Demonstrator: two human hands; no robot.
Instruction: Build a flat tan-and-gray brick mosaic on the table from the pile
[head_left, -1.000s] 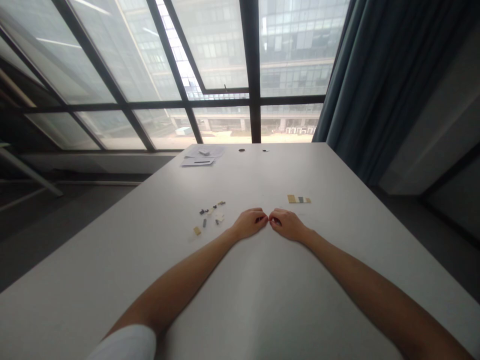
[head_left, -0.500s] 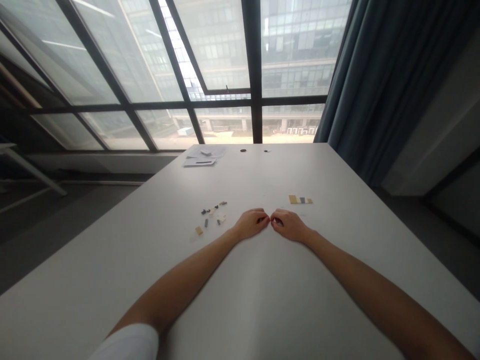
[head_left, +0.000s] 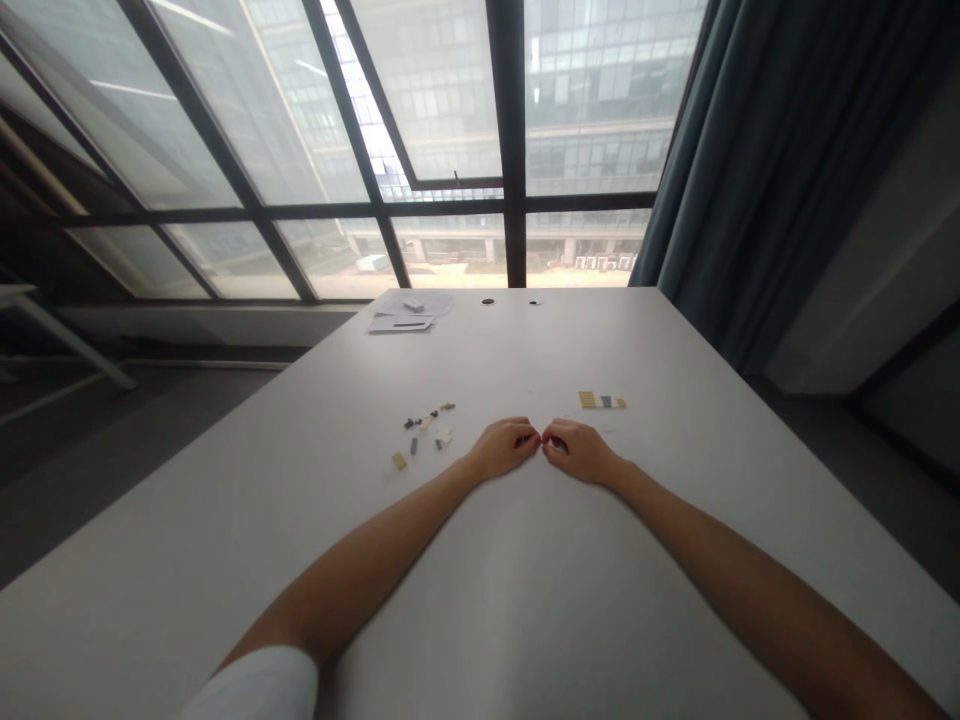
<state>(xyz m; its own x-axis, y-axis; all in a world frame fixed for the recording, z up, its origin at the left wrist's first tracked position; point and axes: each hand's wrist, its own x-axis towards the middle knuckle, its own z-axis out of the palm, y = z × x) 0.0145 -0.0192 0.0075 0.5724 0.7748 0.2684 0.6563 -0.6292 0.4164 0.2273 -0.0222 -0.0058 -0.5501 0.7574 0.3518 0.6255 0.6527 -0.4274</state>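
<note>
My left hand (head_left: 505,446) and my right hand (head_left: 577,450) meet fingertip to fingertip over the middle of the white table (head_left: 510,360). Both are closed in a pinch, and whatever lies between the fingers is too small or hidden to make out. Left of my left hand lie several small loose building bricks: a tan brick (head_left: 399,461), a grey brick (head_left: 414,446), a pale cream brick (head_left: 445,437) and some dark ones. Beyond my right hand rests a flat row of joined tan, white and grey bricks (head_left: 601,400).
Papers (head_left: 405,322) with a small white item on top lie at the table's far left corner. Two round holes are near the far edge, one a dark cable hole (head_left: 488,301). Large windows stand behind the table, and a blue curtain (head_left: 712,180) hangs at the right.
Almost nothing differs. The view has shifted very slightly, while both hands stay pinched together in the same place and the bricks lie as before.
</note>
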